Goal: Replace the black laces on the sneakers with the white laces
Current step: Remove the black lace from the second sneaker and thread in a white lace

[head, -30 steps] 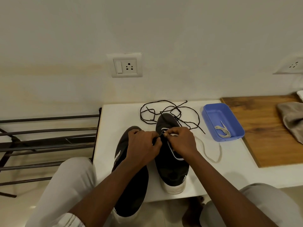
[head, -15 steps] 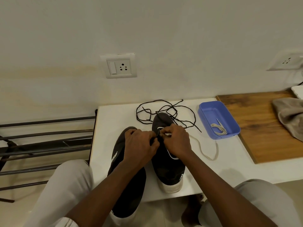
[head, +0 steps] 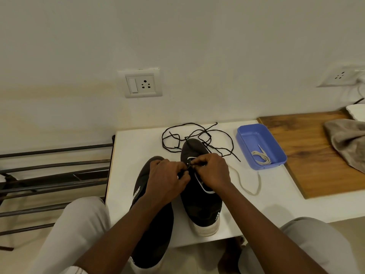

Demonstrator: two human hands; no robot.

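- Sneakers (head: 156,224) stood side by side on the white counter (head: 138,155), toes toward the wall.
- Left hand (head: 166,178) had its fingers curled, pinching the eyelet edge of the right sneaker (head: 201,210).
- Right hand (head: 213,171) pinched a white lace (head: 253,194) at the eyelets, its tail looping across the counter.
- Black laces (head: 205,133) lay tangled around the toes.
- Second lace (head: 260,160) sat in a blue tray (head: 240,143).

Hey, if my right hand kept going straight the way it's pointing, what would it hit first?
Probably the left hand, directly ahead of the right hand pinching the white lace over the sneaker; depth is unclear.
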